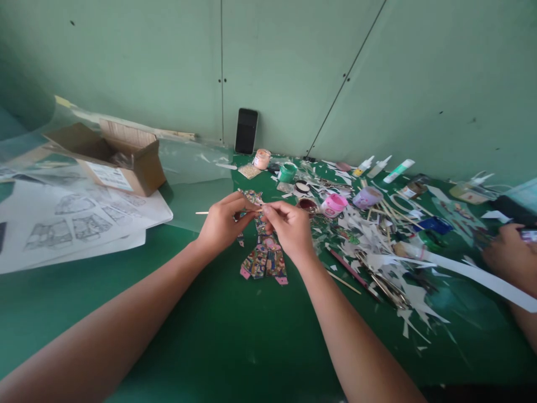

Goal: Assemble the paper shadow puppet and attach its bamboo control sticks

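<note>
My left hand (224, 220) is closed around a thin wooden stick (202, 212), whose pale end pokes out to the left. My right hand (290, 225) is closed in a pinch, its fingertips meeting those of the left; what they hold is too small to make out. Beneath both hands lies a flat figure (268, 262) covered in a multicoloured pattern, with pink tips at its lower corners. Its upper part is partly hidden by my fingers. A small patterned piece (240, 239) lies beside it on the left.
An open cardboard box (145, 168) stands on printed drawings (84, 224) at left. A phone (246, 131) leans on the wall. Right of my hands are paint jars, such as a pink jar (334, 206), paper scraps (413, 282) and tweezers (384, 282). Another person's hand (507, 252) is at far right.
</note>
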A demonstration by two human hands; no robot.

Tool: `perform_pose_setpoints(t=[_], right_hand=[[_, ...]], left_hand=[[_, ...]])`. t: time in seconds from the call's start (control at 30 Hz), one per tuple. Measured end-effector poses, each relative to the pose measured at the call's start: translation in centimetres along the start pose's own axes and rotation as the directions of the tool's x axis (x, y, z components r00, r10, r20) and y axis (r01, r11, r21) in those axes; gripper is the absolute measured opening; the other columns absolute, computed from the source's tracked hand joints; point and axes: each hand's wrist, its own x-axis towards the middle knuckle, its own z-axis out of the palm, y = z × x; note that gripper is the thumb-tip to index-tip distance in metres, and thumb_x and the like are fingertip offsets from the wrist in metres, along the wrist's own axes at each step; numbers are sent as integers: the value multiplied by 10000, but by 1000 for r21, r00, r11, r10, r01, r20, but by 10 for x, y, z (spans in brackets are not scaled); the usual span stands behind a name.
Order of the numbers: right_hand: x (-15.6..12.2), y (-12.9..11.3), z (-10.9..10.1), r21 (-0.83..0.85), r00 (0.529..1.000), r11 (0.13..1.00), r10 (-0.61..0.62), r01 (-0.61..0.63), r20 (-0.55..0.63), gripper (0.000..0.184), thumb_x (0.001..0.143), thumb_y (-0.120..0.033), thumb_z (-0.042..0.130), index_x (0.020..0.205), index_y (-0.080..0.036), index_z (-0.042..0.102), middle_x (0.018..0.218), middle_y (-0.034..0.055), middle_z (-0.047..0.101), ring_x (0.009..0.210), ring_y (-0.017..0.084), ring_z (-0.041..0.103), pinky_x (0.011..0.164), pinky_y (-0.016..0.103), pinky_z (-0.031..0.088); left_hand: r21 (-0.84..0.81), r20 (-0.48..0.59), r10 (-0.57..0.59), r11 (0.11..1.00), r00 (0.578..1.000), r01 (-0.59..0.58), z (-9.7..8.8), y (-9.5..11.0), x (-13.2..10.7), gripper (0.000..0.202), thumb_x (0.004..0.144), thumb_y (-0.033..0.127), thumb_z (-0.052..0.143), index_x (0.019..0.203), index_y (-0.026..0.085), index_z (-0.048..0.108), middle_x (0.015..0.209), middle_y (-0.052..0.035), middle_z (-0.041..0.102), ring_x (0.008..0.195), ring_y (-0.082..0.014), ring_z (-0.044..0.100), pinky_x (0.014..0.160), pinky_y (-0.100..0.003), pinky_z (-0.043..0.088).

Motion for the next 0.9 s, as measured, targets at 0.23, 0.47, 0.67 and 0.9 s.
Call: perform_pose_setpoints(t=[0.23, 0.47, 0.67, 0.9], right_hand=[[-1, -1, 2, -6, 1000, 1000, 30, -30, 4, 241, 814, -426, 615, 719, -208, 651, 598, 1, 658, 480, 130, 571, 472, 250, 463], [-1, 2, -1, -62, 999, 998, -24, 22, -31, 236, 833, -429, 597, 799, -209, 677, 651, 15, 677, 496, 140, 569, 477, 260, 452], [1, 5, -10, -232, 976, 952, -213, 198, -43, 166, 861, -350, 588, 798, -208, 647, 693, 16, 667, 579, 146, 579, 567, 273, 458], [0, 3, -9, -357, 947, 882, -320, 308, 25, 185, 898, -300, 524, 751, -211, 592, 762, 40, 672, 655, 160, 602, 634, 280, 473]], left_hand=[[-19, 20, 9, 1000, 1000, -9, -1, -2, 0, 77, 871, 202, 649, 837, 163, 706, 785, -37, 667, 650, -103, 582, 573, -214, 460], [-17, 23, -12, 1000, 1000, 12, -2, -1, 1, 68, 868, 203, 653, 847, 166, 706, 765, -23, 657, 610, -90, 542, 549, -205, 432], [-15, 25, -53, 998, 998, 54, -1, 0, 2, 47, 855, 195, 668, 849, 162, 702, 760, -17, 660, 573, -77, 504, 532, -199, 409], [-18, 52, -41, 999, 998, 42, -1, 2, 3, 48, 850, 194, 677, 859, 164, 714, 781, -19, 682, 590, -79, 520, 550, -199, 420]])
